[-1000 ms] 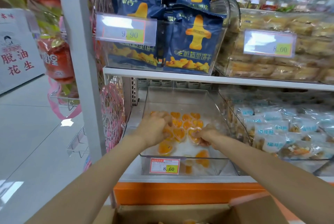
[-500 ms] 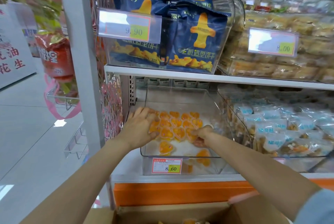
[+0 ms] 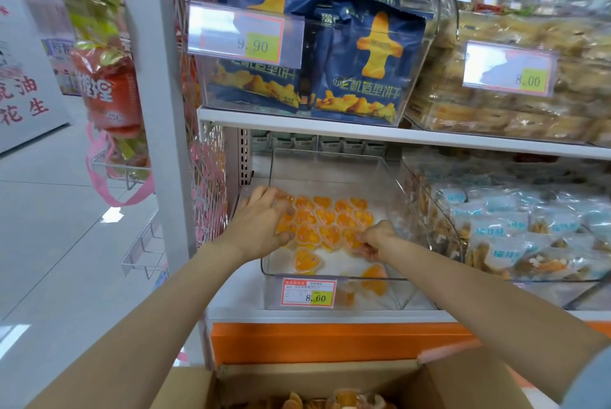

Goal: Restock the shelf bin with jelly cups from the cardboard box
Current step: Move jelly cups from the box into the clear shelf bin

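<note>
In the shelf bin [image 3: 330, 170], the left hand [image 3: 261, 223] pressed spread, straight fingers on the jelly cups [image 3: 327, 220] at its left edge; the right hand [image 3: 377, 238] pinched one of them.

Left hand [image 3: 261, 227] presses, right hand [image 3: 380, 238] pinches jelly cups [image 3: 325, 220].

Orange jelly cups [image 3: 325, 220], clear bin [image 3: 393, 184], brown cardboard box [image 3: 463, 385], possibly pink mesh [image 3: 208, 177]

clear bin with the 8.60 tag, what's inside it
Orange jelly cups, rows at the back, some loose in front. The left hand and right hand cover a few.
</note>
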Demonstrator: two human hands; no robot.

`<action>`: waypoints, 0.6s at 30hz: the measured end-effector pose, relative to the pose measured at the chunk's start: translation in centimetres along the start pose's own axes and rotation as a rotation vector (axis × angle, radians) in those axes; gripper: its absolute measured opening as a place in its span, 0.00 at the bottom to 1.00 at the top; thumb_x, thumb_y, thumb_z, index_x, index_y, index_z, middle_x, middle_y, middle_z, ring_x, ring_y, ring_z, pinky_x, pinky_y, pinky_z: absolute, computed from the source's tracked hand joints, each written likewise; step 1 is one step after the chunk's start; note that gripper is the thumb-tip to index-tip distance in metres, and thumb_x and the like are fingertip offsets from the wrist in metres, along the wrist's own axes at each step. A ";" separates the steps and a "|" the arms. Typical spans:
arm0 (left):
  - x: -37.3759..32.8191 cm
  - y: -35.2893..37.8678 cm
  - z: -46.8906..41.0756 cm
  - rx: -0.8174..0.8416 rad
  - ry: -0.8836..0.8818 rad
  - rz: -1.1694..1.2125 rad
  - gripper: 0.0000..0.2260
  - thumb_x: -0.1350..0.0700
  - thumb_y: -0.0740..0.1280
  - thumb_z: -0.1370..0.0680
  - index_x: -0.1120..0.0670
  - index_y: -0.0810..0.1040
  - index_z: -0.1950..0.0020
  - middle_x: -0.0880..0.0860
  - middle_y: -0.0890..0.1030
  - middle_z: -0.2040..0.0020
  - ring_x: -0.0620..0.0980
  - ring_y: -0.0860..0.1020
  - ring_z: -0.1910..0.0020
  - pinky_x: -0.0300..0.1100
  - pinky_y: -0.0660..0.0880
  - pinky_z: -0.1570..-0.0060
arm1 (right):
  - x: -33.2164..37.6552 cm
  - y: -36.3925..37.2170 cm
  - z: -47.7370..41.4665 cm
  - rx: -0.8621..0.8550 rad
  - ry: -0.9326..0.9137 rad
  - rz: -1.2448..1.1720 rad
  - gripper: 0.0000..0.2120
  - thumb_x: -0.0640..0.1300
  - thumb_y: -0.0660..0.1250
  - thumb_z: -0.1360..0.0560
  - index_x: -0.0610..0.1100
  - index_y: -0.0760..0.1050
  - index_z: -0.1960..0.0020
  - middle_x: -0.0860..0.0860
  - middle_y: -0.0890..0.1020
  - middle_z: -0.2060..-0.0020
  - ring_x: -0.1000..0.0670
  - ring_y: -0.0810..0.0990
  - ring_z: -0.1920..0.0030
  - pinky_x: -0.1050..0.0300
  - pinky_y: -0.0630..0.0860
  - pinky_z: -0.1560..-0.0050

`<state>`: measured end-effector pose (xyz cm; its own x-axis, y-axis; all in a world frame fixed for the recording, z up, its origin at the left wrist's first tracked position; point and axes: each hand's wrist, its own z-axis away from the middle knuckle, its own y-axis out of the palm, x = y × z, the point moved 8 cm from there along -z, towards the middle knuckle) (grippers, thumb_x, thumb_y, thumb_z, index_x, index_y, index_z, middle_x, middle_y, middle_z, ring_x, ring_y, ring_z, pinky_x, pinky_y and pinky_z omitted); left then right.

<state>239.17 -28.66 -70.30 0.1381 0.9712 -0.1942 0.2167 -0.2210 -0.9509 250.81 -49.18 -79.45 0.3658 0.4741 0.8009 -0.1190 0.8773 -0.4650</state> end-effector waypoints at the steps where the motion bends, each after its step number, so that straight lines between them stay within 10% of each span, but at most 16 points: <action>1: 0.0 0.0 0.0 0.001 -0.001 -0.002 0.19 0.46 0.66 0.24 0.51 0.72 0.36 0.51 0.64 0.30 0.51 0.56 0.30 0.47 0.58 0.32 | 0.7 -0.5 0.1 -0.023 -0.054 0.110 0.11 0.30 0.65 0.25 0.38 0.68 0.63 0.40 0.75 0.66 0.51 0.72 0.86 0.67 0.64 0.86; 6: 0.0 0.0 0.0 0.010 0.001 -0.005 0.19 0.47 0.66 0.24 0.52 0.72 0.36 0.51 0.64 0.30 0.52 0.57 0.30 0.47 0.59 0.32 | 3.4 0.3 1.0 0.182 -0.299 0.605 0.09 0.34 0.65 0.25 0.33 0.78 0.46 0.45 0.78 0.55 0.51 0.74 0.56 0.68 0.72 0.63; 11: -0.1 -0.1 0.2 0.006 0.008 0.000 0.18 0.47 0.66 0.24 0.52 0.73 0.36 0.51 0.64 0.30 0.51 0.57 0.30 0.47 0.59 0.32 | 4.2 2.1 1.3 0.192 -0.538 0.806 0.09 0.31 0.67 0.28 0.37 0.82 0.50 0.42 0.83 0.50 0.53 0.79 0.52 0.69 0.71 0.59; 13: -0.1 -0.1 0.1 0.009 0.007 0.003 0.18 0.47 0.66 0.24 0.52 0.73 0.36 0.51 0.63 0.30 0.51 0.57 0.30 0.47 0.60 0.32 | 5.0 1.1 1.8 0.057 -0.567 0.875 0.03 0.39 0.70 0.28 0.43 0.77 0.55 0.44 0.82 0.50 0.47 0.80 0.47 0.61 0.72 0.54; 18: -0.2 -0.1 -0.1 0.013 -0.004 -0.004 0.18 0.47 0.66 0.24 0.51 0.72 0.36 0.50 0.63 0.30 0.51 0.56 0.30 0.46 0.60 0.32 | 2.7 1.3 2.8 0.147 -0.361 1.159 0.24 0.63 0.69 0.31 0.40 0.72 0.58 0.48 0.75 0.58 0.46 0.77 0.49 0.59 0.69 0.57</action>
<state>239.22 -28.82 -70.20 0.1339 0.9724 -0.1913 0.2042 -0.2159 -0.9548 249.07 -46.59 -76.88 -0.3007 0.9537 0.0103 -0.3162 -0.0895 -0.9445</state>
